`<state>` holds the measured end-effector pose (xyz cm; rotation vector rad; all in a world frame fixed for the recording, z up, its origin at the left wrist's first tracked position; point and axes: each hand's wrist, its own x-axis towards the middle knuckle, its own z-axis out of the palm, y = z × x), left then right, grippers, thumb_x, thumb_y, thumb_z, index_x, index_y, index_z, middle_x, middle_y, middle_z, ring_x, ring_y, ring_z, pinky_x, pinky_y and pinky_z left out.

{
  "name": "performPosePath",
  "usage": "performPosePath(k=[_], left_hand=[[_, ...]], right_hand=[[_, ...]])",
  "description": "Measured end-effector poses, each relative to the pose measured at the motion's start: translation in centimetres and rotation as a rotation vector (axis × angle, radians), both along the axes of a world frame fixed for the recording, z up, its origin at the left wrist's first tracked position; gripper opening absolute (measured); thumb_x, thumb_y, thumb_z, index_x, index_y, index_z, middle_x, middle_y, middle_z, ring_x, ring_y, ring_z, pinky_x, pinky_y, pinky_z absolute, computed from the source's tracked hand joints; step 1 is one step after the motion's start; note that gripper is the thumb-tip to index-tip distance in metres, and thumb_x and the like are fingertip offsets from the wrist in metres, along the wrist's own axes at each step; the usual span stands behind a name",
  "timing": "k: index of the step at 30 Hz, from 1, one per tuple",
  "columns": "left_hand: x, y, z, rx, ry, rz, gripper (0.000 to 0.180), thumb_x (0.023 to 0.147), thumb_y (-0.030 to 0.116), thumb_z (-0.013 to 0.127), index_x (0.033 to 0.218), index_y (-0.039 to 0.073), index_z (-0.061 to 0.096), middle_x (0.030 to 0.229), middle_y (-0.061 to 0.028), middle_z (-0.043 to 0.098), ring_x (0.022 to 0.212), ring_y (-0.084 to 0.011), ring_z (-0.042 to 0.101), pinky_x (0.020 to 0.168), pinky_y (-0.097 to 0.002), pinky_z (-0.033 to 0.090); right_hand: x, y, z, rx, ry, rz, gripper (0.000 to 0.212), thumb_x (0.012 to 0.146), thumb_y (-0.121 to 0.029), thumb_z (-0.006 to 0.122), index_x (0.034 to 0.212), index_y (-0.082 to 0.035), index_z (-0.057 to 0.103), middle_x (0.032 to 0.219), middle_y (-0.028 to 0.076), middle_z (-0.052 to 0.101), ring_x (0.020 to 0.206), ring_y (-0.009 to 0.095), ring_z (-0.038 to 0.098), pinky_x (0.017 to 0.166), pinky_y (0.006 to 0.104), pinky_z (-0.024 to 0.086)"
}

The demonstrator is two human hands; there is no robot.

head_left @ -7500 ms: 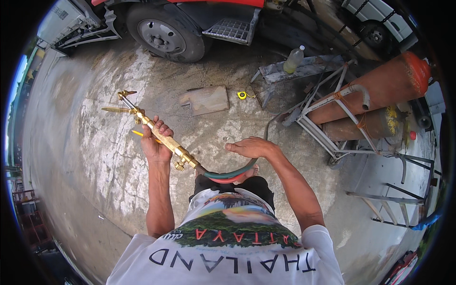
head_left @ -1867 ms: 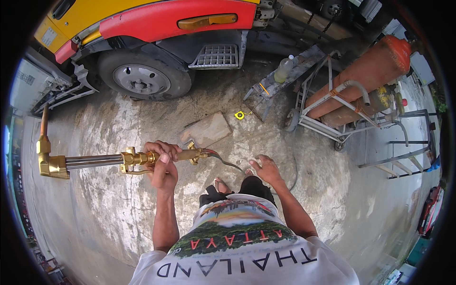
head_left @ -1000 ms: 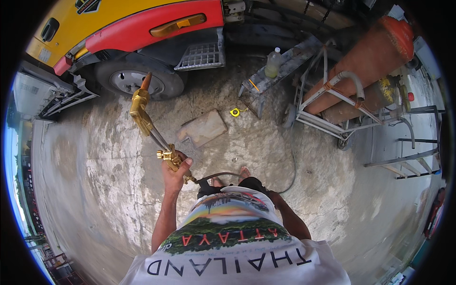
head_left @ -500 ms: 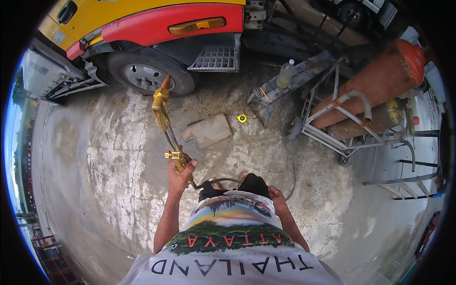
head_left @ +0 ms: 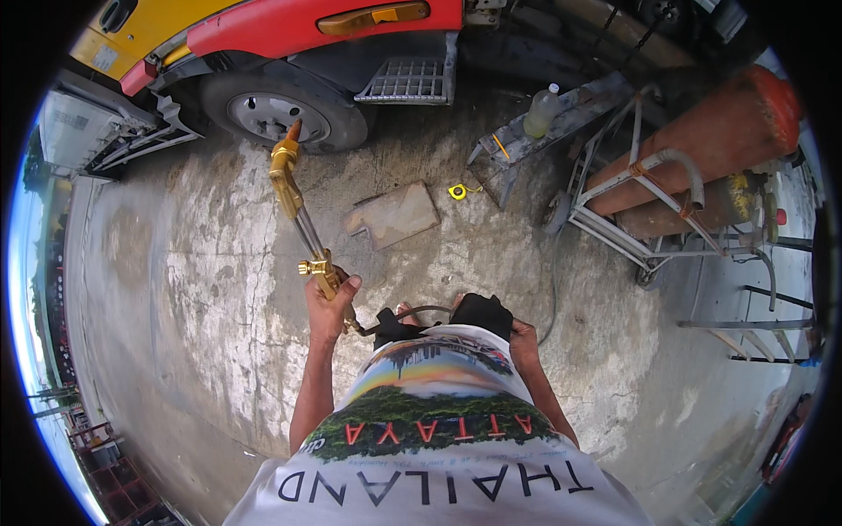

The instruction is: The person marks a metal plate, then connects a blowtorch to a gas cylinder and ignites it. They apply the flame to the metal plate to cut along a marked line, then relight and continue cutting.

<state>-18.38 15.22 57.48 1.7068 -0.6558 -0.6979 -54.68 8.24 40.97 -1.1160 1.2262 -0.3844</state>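
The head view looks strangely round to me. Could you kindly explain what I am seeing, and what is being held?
No machine works here: these are a person's own bare hands. A wide fisheye camera on the head looks down, so straight edges bend toward the rim.

The left hand is closed around a brass torch, with a dark hose near its lower end. The right hand is beside the black shorts; whether it grips anything is unclear.

On the concrete floor lie a flat brownish piece and a yellow tape measure. A bottle stands on a low bench.
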Motion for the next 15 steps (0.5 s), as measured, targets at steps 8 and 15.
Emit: performPosePath(k=[8, 15], left_hand=[[1.2, 1.1, 0.2, -0.007, 0.027, 0.015, 0.026, 0.081, 0.020, 0.079, 0.076, 0.005, 0.058, 0.066, 0.0033, 0.054, 0.060, -0.0067, 0.047, 0.056, -0.0245, 0.037], [3.2, 1.7, 0.2, -0.038, 0.045, -0.034, 0.025, 0.081, 0.018, 0.079, 0.076, 0.005, 0.058, 0.066, 0.0034, 0.053, 0.061, -0.0068, 0.047, 0.056, -0.0254, 0.037]], right_hand=[[1.5, -0.8, 2.6, 0.097, 0.491, 0.723, 0.041, 0.099, -0.021, 0.039, 0.125, 0.005, 0.058, 0.118, 0.033, 0.063, 0.115, 0.040, 0.061, 0.099, 0.0440, 0.046], [7.1, 0.9, -0.6, 0.040, 0.094, 0.271, 0.041, 0.099, -0.022, 0.041, 0.125, 0.005, 0.058, 0.118, 0.031, 0.063, 0.115, 0.040, 0.062, 0.099, 0.0438, 0.047]])
